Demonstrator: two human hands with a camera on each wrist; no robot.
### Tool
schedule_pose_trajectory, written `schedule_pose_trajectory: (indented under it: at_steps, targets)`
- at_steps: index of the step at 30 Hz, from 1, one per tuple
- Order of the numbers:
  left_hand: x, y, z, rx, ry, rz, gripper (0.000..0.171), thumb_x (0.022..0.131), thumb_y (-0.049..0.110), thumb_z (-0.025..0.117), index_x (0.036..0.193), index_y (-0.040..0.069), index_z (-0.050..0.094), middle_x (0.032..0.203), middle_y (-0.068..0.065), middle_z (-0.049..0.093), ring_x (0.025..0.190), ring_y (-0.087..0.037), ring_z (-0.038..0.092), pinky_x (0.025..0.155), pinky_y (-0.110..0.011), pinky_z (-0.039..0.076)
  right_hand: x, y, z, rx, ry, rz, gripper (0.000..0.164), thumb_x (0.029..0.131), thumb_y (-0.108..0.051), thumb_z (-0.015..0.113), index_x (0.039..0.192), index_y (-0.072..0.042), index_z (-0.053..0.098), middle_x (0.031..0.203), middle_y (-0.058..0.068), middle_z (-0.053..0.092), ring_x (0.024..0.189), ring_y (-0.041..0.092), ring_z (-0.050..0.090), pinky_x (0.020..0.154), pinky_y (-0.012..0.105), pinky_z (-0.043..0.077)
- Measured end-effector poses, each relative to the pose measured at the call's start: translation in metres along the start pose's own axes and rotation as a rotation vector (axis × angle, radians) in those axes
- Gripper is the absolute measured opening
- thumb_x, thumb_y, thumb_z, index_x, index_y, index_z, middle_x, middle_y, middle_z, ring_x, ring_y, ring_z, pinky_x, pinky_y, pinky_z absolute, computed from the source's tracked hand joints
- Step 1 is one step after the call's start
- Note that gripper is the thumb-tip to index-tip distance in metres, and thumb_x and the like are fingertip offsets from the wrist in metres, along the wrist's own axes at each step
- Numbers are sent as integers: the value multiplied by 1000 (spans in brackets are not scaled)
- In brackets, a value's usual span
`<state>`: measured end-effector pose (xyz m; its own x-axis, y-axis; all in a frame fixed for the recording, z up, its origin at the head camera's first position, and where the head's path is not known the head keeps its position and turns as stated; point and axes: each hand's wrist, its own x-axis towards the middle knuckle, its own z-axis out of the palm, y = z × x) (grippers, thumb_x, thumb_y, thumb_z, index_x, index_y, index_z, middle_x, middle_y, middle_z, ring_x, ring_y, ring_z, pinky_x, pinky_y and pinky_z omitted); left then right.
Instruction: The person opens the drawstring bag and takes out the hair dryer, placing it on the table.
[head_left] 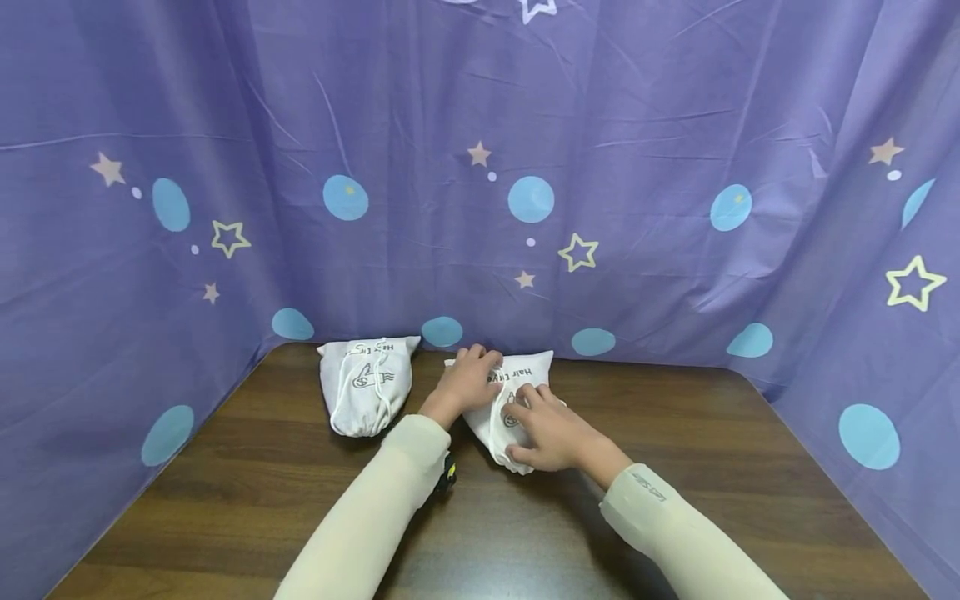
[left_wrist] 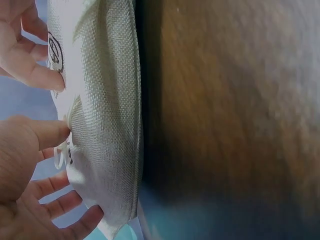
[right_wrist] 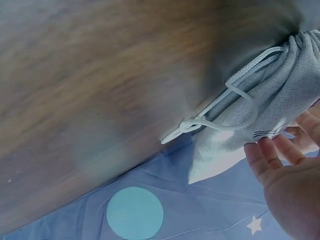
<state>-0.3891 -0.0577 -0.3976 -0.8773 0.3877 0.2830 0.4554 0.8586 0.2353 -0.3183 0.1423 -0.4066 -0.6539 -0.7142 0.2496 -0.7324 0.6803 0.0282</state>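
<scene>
Left hand (head_left: 468,379) and right hand (head_left: 555,429) share one pale drawstring bag (head_left: 487,421)

From where I'm standing, neither hand is clamped on anything. They're apart, one to each side of the bag, fingers spread and loosely bent, with fingertips against the cloth. Whether the left thumb presses the cord (right_wrist: 187,125) or only the cloth beside it, I can't tell.

The bag lies on the wooden table (head_left: 712,467), near its far edge, the wide end towards the purple curtain (head_left: 637,150) and the gathered neck towards the person. A second bag (head_left: 367,387), with similar printing, lies to the left, well apart and untouched.

I'd judge the step in hand to be adjusting the bag and its cord, and a light touch suits it. The left fingers are well placed to steady the wide end while the right ones work nearer the neck. Better to press with flat fingertips than to bunch the fabric; it looks soft and would likely crease or skid. The cord loops loosely along the bag's side, so I'd watch that no finger hooks through it, since a stray tug could drag the whole bag askew. For lifting, I'd want support beneath, not a pull on the string.
</scene>
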Motion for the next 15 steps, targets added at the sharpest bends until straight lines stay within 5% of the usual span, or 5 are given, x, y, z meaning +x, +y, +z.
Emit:
schedule_pose_trajectory:
  at_steps: [15]
  targets:
    - [-4, 17, 3, 12, -21, 18, 42, 96, 31, 69, 135, 17, 61, 128, -12, 54, 113, -31, 48, 85, -49, 53, -19, 2, -3, -20, 48, -35, 53, 90, -45, 69, 130, -12, 63, 126, 16, 52, 106, 31, 49, 83, 45, 51]
